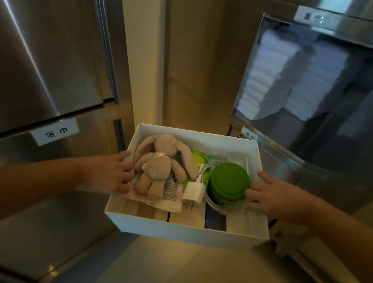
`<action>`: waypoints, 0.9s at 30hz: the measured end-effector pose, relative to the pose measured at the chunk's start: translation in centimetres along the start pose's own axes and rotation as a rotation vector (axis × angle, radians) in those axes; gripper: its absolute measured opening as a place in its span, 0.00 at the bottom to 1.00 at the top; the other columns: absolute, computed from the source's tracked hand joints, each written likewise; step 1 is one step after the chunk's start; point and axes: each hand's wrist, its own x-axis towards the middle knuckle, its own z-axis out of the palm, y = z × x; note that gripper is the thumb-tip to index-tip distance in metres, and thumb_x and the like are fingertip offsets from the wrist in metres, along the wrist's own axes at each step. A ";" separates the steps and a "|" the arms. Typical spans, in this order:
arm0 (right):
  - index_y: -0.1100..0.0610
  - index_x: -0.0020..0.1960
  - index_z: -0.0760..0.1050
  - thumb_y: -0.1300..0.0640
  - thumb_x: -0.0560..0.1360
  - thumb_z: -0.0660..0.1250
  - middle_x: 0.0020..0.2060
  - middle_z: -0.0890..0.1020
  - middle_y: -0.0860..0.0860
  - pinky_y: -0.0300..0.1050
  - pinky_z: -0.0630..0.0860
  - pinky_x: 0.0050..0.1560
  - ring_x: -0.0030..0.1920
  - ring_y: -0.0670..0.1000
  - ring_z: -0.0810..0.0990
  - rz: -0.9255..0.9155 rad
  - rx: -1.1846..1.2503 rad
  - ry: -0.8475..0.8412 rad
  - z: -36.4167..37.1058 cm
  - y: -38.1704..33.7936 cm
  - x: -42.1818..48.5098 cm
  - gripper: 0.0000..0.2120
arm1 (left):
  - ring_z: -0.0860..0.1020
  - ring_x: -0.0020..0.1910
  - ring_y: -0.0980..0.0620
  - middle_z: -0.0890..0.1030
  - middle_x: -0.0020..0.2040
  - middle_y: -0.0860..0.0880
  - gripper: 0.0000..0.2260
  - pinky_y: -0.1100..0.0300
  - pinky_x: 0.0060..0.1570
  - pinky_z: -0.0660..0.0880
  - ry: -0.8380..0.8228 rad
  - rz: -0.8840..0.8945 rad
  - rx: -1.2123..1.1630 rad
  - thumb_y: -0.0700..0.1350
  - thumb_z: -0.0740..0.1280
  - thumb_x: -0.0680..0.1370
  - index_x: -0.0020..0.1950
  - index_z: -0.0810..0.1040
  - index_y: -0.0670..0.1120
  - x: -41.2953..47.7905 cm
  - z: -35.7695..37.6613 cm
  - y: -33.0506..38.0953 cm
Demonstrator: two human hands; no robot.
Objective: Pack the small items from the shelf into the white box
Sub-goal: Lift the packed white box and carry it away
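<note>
White towels (291,80) are sitting stacked behind a glass door (366,103) at two o'clock; a labelled steel cabinet (24,38) is gleaming at ten o'clock

There is one view, from a wide-angle camera worn on the person's head; it faces forward and down, along both forearms toward the white box (185,233), which sits a little below the centre of the frame, near, at arm's reach; the left hand (110,172) comes in from the lower left, the right hand (272,199) from the lower right; the steel cabinet door (36,40) at the left and the glass-fronted cabinet (326,91) at the right lean outward, since the lens bends the edges.
</note>
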 end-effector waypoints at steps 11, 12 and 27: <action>0.56 0.67 0.67 0.67 0.75 0.59 0.63 0.70 0.56 0.63 0.48 0.70 0.64 0.56 0.67 -0.096 -0.037 0.064 3.1 11.2 6.5 0.21 | 0.76 0.45 0.47 0.79 0.43 0.50 0.28 0.42 0.49 0.75 -0.003 -0.045 0.001 0.48 0.82 0.44 0.43 0.80 0.53 4.4 4.3 -7.3; 0.56 0.67 0.67 0.66 0.75 0.59 0.63 0.70 0.56 0.63 0.48 0.70 0.64 0.56 0.67 -0.107 -0.037 0.057 3.0 12.3 7.1 0.21 | 0.77 0.44 0.47 0.79 0.43 0.50 0.28 0.42 0.48 0.76 -0.022 -0.061 0.001 0.48 0.82 0.44 0.43 0.81 0.53 4.7 4.7 -8.1; 0.51 0.37 0.81 0.61 0.50 0.81 0.35 0.81 0.50 0.57 0.80 0.44 0.35 0.50 0.81 -0.296 -0.235 0.535 2.0 25.1 15.7 0.17 | 0.73 0.56 0.44 0.76 0.56 0.44 0.19 0.36 0.61 0.65 -0.398 -0.211 -0.029 0.45 0.75 0.67 0.57 0.76 0.49 7.4 7.4 -16.4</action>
